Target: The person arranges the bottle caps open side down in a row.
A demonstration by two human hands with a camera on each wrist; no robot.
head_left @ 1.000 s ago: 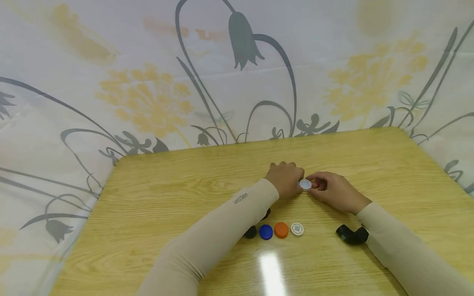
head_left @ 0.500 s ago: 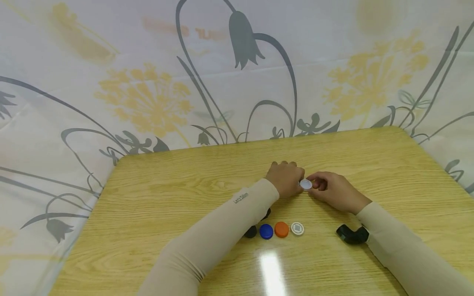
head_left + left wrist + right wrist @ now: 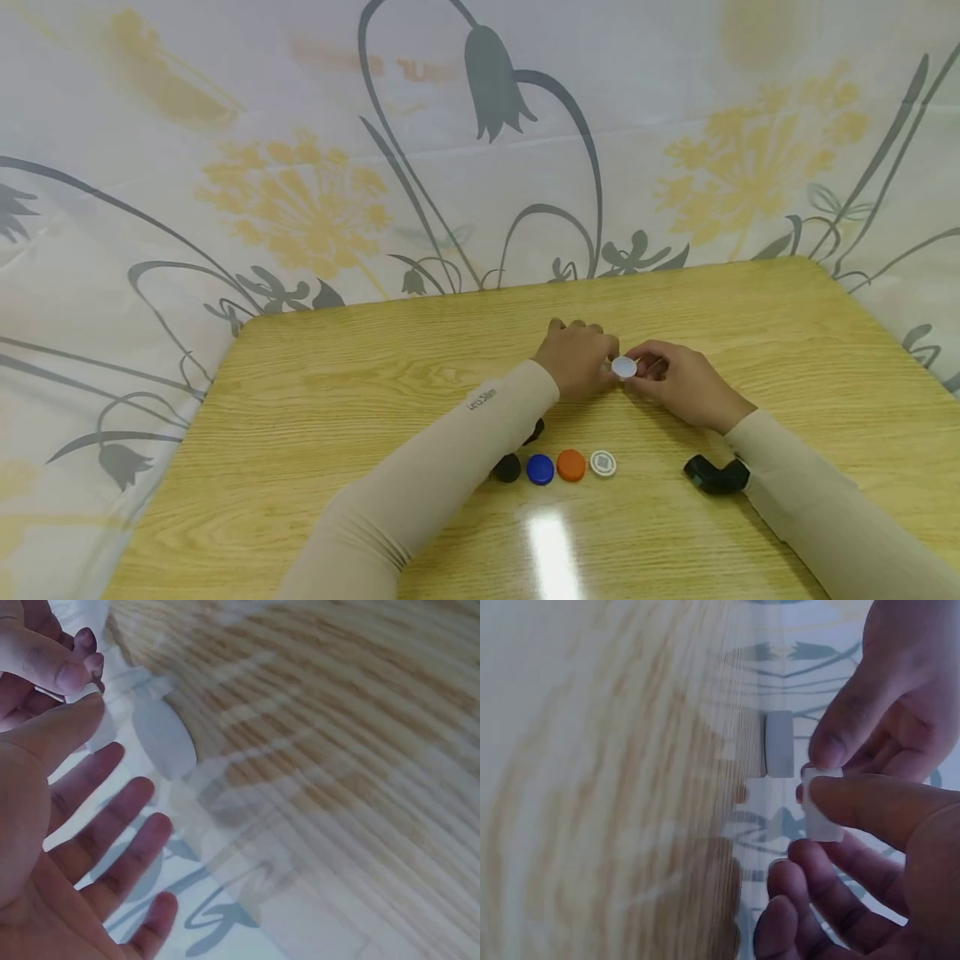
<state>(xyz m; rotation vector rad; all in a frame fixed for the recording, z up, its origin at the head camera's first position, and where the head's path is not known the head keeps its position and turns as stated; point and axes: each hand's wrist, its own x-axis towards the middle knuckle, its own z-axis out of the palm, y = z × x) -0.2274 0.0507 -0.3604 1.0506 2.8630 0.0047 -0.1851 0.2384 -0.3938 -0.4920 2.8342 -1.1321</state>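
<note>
Between both hands is a small white round cap [image 3: 624, 367], its flat face turned up. My left hand [image 3: 577, 358] pinches it from one side, the thumb [image 3: 67, 727] on its rim and the other fingers loosely spread. From the opposite side my right hand [image 3: 686, 385] pinches it, with the thumb [image 3: 877, 802] over its side. In the right wrist view the pinched cap [image 3: 822, 810] appears edge-on. A second pale round piece [image 3: 780, 744] shows beyond it, also in the left wrist view; whether the two touch I cannot tell.
On the wood-grain table [image 3: 375, 400] lie a blue cap [image 3: 540, 469], an orange cap [image 3: 572, 465], a white patterned cap [image 3: 603, 463] and a black round piece [image 3: 507, 468]. A black bent piece [image 3: 716, 475] lies by the right forearm. Another black piece [image 3: 535, 432] is partly hidden by the left sleeve.
Both hands and the white cap have shifted slightly, the cap a little up and to the right in the head view. The right hand's fingers have changed their hold slightly.
</note>
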